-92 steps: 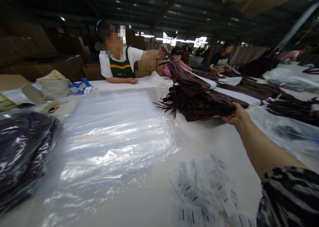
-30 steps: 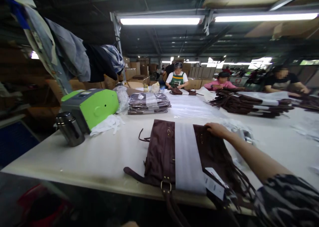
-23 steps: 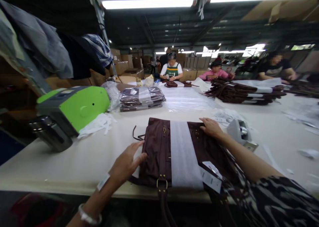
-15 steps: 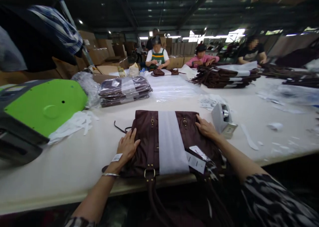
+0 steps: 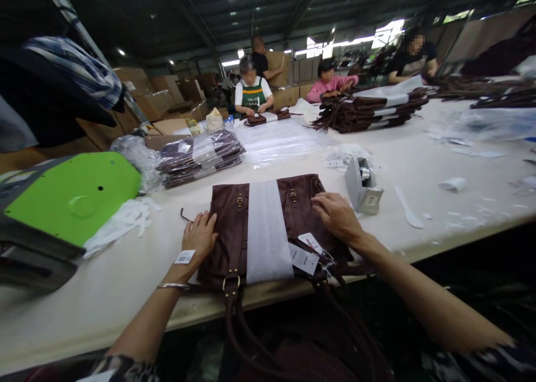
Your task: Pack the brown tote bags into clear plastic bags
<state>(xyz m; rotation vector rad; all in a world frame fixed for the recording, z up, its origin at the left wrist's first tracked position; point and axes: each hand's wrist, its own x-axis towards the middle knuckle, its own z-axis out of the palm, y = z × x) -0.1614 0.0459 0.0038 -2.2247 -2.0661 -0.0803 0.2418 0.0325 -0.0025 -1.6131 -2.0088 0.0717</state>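
Observation:
A dark brown handbag (image 5: pixel 226 225) lies flat at the table's front edge, with a white paper band (image 5: pixel 268 231) around its middle. Its handles (image 5: pixel 233 320) hang over the edge towards me. Printed hang tags (image 5: pixel 304 259) rest on its lower right part. My left hand (image 5: pixel 200 237) lies along the bag's left side, fingers stretched out and open; a barcode sticker (image 5: pixel 185 257) is on that wrist, above a bangle. At the bag's upper right edge, my right hand (image 5: pixel 338 215) has its fingers bent closed on the leather; its thumb is hidden.
A green-and-grey machine (image 5: pixel 75 197) stands at left beside white strips (image 5: pixel 119 225). Plastic-wrapped bags (image 5: pixel 201 157) lie behind. A grey tape dispenser (image 5: pixel 360 186) is close to my right hand. Brown bags (image 5: pixel 372 111) are stacked further back, where several people work across the table.
The view has shifted and tilted. My right hand's fingers, stretched out before, are now bent at the bag's edge. My left hand stays on the left side. A person behind now shows beside a carton.

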